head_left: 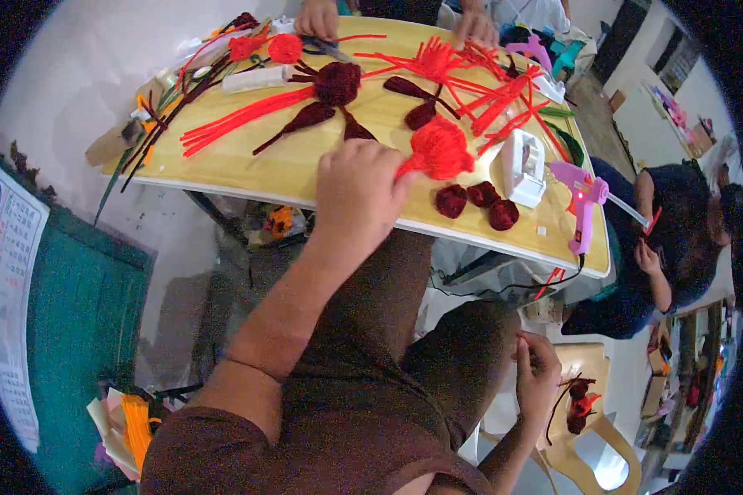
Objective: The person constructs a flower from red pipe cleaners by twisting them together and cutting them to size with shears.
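Observation:
My left hand (361,194), fingers closed, grips the stem end of a puffy red pipe-cleaner flower (437,151) at the table's near edge. Dark red petal shapes (309,122) on thin stems lie beyond it, beside a dark red rosette (337,84) and straight red strands (239,124). Three small dark red puffs (451,200) sit to the flower's right, near a white tape dispenser (522,167) and a pink glue gun (584,206) with a lit red light. My right hand (535,373) is low by my leg, fingers curled, on something I cannot make out.
The yellow table (289,173) holds scissors (328,48), stems (198,99) and red bundles (433,62). Another person's hands (320,18) are at the far edge; a co-worker (677,231) sits right. A plastic chair (603,437) with pieces, a bouquet (132,429) and a green panel (91,346) surround me.

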A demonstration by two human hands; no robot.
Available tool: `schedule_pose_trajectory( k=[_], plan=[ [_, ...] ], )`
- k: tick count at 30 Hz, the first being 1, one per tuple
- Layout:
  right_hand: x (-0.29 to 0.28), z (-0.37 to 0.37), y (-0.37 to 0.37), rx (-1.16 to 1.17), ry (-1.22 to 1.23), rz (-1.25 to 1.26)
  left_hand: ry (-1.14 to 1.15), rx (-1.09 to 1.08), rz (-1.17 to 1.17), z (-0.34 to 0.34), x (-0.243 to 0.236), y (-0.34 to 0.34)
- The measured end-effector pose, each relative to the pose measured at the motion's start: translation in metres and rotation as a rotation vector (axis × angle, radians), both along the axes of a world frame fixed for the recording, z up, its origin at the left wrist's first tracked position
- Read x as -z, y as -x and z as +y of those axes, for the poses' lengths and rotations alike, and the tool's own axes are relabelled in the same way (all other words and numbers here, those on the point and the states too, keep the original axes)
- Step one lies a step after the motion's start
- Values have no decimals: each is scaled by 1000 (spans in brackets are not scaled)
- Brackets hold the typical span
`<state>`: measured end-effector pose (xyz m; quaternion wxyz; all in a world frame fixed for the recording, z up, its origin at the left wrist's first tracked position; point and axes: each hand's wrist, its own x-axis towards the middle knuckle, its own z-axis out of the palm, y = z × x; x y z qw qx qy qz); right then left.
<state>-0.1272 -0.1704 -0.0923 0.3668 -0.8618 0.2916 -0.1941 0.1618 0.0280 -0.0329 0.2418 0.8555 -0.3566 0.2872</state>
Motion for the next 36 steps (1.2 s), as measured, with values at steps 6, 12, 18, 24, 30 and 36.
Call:
schedule_pose_trajectory(
  k=[6, 12, 18, 24, 30, 36],
  plan=[
    [33, 27, -17, -228, 83, 8, 218, -163, 184, 18, -12, -17],
    [102, 69, -16, -434, 353, 390, 122, -260, 21, 36, -13, -40],
    [104, 77, -21, -572, 511, 538, -32, 64, -92, 6, -22, -5],
    [120, 68, -35, -485, 508, 490, -15, 316, 248, -27, -11, 17],
    [118, 70, -30, -403, 447, 250, 154, 101, -11, -1, -13, -5],
    [110, 70, -30, -381, 492, 275, 223, -190, 63, 55, -29, -29]
  ],
)
